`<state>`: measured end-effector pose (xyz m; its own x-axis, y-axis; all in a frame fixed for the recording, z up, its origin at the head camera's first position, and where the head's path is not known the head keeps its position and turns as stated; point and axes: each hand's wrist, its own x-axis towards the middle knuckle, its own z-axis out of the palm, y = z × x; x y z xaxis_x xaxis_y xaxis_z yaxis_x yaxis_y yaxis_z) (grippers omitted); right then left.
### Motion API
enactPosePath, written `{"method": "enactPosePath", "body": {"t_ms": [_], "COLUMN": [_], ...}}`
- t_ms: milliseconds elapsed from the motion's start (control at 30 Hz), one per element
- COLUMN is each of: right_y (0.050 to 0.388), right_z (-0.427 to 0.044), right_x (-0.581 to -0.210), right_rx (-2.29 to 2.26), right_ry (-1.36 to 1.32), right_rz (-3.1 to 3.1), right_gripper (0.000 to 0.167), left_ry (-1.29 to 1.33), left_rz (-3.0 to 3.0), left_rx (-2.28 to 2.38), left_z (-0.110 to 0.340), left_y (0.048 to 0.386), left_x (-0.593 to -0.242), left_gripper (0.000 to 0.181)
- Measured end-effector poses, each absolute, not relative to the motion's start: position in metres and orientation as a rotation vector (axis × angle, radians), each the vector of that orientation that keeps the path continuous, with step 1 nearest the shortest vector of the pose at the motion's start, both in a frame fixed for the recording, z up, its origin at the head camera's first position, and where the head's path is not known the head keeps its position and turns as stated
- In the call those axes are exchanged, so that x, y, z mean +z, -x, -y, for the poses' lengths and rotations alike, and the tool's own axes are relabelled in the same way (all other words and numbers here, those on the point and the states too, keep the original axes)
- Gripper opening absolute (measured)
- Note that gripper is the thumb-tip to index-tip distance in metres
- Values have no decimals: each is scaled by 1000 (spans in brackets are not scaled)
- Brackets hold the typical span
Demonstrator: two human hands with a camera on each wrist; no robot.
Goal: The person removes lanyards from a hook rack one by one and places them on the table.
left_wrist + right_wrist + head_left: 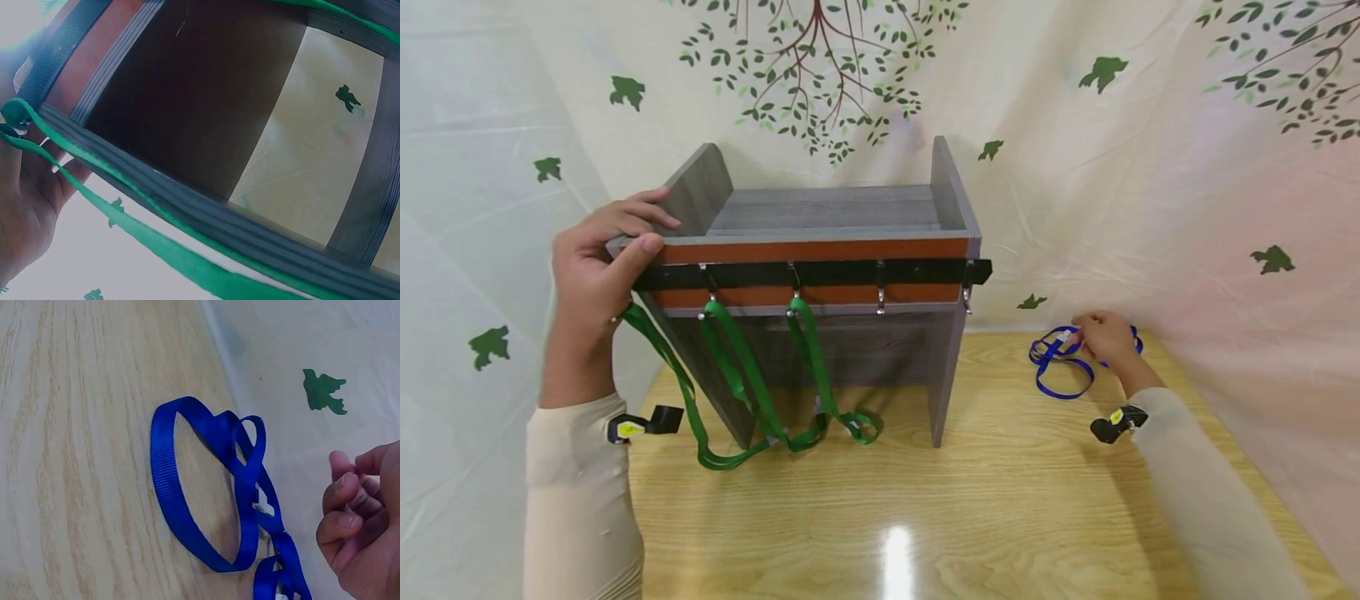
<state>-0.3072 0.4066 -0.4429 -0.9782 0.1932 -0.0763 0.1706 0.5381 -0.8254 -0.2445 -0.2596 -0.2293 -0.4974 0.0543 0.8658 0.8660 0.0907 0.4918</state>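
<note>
My left hand (587, 267) grips the upper left corner of a small grey wooden shelf (835, 208), its thumb on the front and fingers over the side panel. Across the shelf's orange-brown front runs a black rail (838, 273) with several metal hooks. Green lanyards (745, 367) hang at its left part, their lower ends lying on the table; the two right hooks carry nothing. Over at the right, my right hand (1107, 337) is just above or beside a blue lanyard (164, 469) lying in loose loops. In the right wrist view its fingers are loosely curled, with no ribbon between them.
The wooden table (1000, 500) has a rounded left edge and meets a pale cloth backdrop (1112, 192) printed with leaves and branches. Each wrist wears a small black camera mount (647, 422).
</note>
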Motion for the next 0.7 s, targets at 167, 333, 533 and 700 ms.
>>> {"method": "enactPosePath", "body": {"t_ms": [167,333,533,700], "right_y": [304,300,281,265], "right_z": [-403,-386,-353,-323], "right_x": [-434,-420,-399,-377], "right_rx": [1451,1522,1439,1269], "right_ry": [252,189,13,-207], "right_rz": [2646,2538,2531,2587], "right_gripper": [55,43,33,35], "left_ry": [910,913,921,926], "left_rz": [1681,1672,1674,1667], "left_rx": [-1489,-1497,-1495,-1509], "left_z": [259,260,259,260], "left_y": [245,246,248,248], "left_x": [-229,-229,-230,-229], "left_gripper": [33,34,36,34]}}
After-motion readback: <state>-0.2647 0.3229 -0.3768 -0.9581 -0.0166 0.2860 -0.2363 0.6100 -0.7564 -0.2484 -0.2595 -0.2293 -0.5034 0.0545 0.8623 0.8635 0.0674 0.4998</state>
